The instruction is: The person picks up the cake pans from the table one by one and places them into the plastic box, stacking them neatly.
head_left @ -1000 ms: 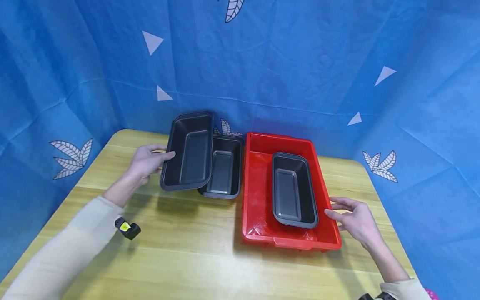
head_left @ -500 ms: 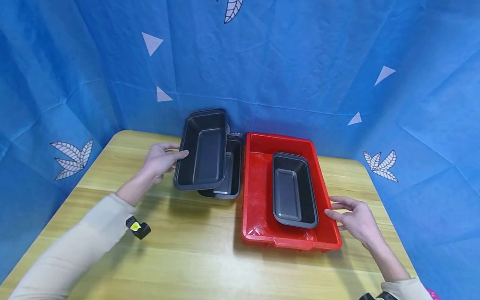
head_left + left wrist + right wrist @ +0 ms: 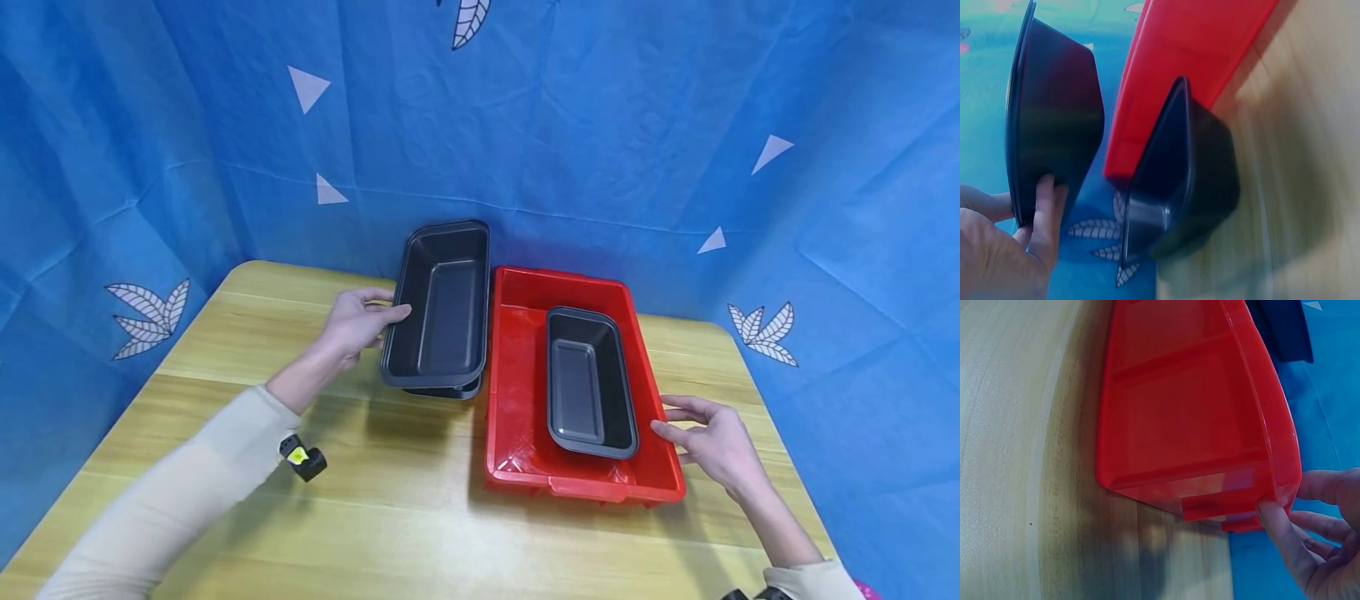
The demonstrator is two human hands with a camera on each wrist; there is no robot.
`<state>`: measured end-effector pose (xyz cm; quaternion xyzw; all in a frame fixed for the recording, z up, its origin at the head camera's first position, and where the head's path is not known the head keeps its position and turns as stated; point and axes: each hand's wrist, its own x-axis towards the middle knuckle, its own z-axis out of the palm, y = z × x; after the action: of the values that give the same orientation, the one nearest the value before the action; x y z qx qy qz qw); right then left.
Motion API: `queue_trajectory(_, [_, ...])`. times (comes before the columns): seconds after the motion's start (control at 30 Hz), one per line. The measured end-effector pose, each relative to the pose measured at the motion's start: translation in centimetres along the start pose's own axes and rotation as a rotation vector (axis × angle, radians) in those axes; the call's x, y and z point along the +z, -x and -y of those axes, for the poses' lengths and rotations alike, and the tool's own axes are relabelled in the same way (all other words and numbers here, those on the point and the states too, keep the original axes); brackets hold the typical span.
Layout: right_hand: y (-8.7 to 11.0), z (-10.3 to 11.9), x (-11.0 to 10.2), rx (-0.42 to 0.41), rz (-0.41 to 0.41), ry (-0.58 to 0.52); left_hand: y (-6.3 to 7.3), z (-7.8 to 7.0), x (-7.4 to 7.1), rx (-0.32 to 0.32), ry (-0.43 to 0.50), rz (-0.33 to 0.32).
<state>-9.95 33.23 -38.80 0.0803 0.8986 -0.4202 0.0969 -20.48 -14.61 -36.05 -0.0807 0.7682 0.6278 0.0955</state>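
Observation:
My left hand (image 3: 356, 323) grips a dark loaf pan (image 3: 442, 308) by its left long side, thumb over the rim and fingers against the outer wall. This pan is raised and tilted, its hollow facing me. Behind and below it, a second loaf pan (image 3: 1213, 169) stands on the table; the head view shows only its front edge, while the left wrist view shows the two apart. A third loaf pan (image 3: 577, 392) lies inside the red plastic tray (image 3: 517, 433), toward its right side. My right hand (image 3: 712, 437) holds the tray's right rim near the front corner.
The light wooden table (image 3: 420, 533) carries the tray and pans. A blue cloth (image 3: 600, 125) with white triangles and leaf prints hangs behind and at both sides. The tray's left wall stands close to the held pan.
My left hand has carried the loaf pan to the right, so it now covers most of the pan beneath it. The right hand and the tray have stayed in place.

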Motion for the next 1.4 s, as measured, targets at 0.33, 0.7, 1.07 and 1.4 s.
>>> queue_trajectory(0.33, [0.1, 0.1, 0.0, -0.006, -0.009, 0.010, 0.2, 0.1, 3.5, -0.011, 0.050, 0.020])
queue_trajectory(0.7, [0.0, 0.0, -0.1, -0.004, -0.004, 0.007, 0.5, 0.7, 7.2, -0.008, 0.131, 0.050])
queue_trajectory(1.07, [0.0, -0.2, 0.0, -0.013, -0.008, 0.017, 0.7, 0.2, 10.2, -0.005, 0.087, 0.084])
queue_trajectory(1.4, [-0.1, -0.2, 0.0, -0.017, 0.000, -0.001, 0.6, -0.5, 13.0, 0.009, 0.102, 0.130])
